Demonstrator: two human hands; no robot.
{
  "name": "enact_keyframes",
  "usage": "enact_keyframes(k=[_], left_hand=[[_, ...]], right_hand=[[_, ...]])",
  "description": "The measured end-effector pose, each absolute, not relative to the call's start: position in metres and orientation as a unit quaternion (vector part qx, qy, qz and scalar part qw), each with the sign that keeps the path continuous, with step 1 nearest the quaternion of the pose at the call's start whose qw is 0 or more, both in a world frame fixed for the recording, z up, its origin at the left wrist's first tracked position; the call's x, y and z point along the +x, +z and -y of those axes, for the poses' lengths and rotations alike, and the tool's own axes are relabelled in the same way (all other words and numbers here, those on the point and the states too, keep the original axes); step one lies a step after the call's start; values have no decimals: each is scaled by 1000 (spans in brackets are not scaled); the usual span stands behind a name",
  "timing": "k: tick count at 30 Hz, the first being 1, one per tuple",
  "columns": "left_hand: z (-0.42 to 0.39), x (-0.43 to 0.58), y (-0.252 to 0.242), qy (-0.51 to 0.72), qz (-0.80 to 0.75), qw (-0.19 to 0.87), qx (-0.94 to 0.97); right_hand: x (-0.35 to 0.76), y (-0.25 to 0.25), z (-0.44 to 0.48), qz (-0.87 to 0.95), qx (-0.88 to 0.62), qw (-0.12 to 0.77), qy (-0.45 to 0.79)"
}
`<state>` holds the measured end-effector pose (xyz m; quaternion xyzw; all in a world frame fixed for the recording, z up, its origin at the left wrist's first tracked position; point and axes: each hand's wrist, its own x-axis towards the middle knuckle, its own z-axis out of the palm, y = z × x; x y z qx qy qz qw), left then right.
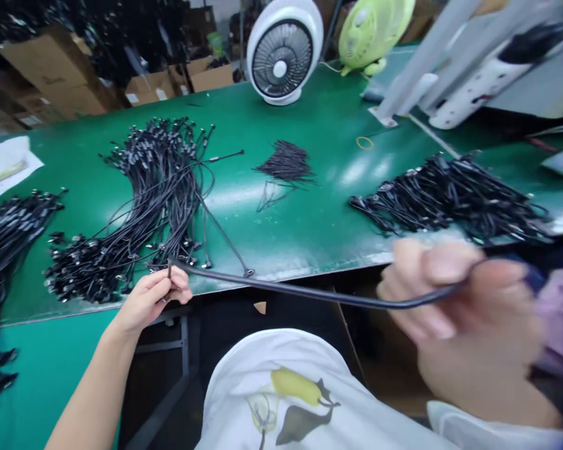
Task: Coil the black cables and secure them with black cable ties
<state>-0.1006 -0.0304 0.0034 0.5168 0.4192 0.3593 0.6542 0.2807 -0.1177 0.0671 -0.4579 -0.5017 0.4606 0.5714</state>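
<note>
A black cable (pixel 309 294) runs stretched between my two hands, just past the front edge of the bench. My left hand (pixel 162 290) pinches its left end, near the big heap of cables. Close to the camera and blurred, my right hand (pixel 455 300) is closed round the cable's other end; the tip is hidden in the fingers. The large heap of black cables (pixel 154 194) with small connectors lies beyond my left hand. Past my right hand is a pile of coiled, bundled black cables (pixel 450 194). A small stack of thin black ties (pixel 286 161) rests between them.
More cables (pixel 14 231) lie at the far left beside a white paper (pixel 9 164). A white fan (pixel 284 53) and a green fan (pixel 375 31) stand at the back. A yellow rubber band (pixel 365 143) lies on the green bench (pixel 244 231). Grey posts rise at right.
</note>
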Motion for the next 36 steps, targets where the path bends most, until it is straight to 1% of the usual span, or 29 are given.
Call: enact_keyframes(k=[2,3,4,5,6,8,9,10,11,12,15,17,19,22,24,26,28,32,34,36], left_hand=[[29,-95,-1,351,-406,661,524],[29,-91,-3,351,-398,669,521],[30,-85,-5,348,-387,684,510],[32,-78,-6,338,-374,709,493],[36,-69,-7,317,-360,740,471],[45,-49,-9,262,-330,803,422],[50,-38,-9,236,-313,827,403],[55,-28,-9,212,-299,844,393],[61,-19,-7,191,-286,855,389],[66,-11,-5,172,-275,861,391],[77,1,9,144,-249,876,388],[80,3,20,179,-244,884,357],[81,3,30,248,-267,876,316],[79,4,38,323,-328,848,263],[76,5,38,308,-344,851,250],[74,5,35,276,-341,862,253],[71,4,32,265,-343,864,256],[66,7,23,264,-368,858,241],[64,10,20,237,-366,867,242],[60,8,22,226,-364,866,257]], right_hand=[[268,43,139,432,-398,587,557],[264,29,150,423,-382,568,594],[262,16,159,443,-392,535,604],[261,4,166,482,-416,511,578],[261,-7,169,535,-447,501,513],[261,-23,162,632,-512,505,291],[259,-29,153,657,-536,501,174],[255,-32,139,674,-551,485,83],[251,-32,123,689,-561,458,31],[245,-31,106,706,-565,426,10],[228,-23,61,771,-533,347,34],[221,-20,42,802,-499,323,66],[218,-24,31,816,-469,322,108],[213,-38,26,808,-438,357,167],[208,-47,27,794,-448,372,176],[204,-49,33,799,-459,354,163],[205,-46,40,820,-445,334,135],[214,-40,40,808,-472,347,66],[218,-47,31,811,-480,323,92],[222,-62,25,827,-460,285,153]])
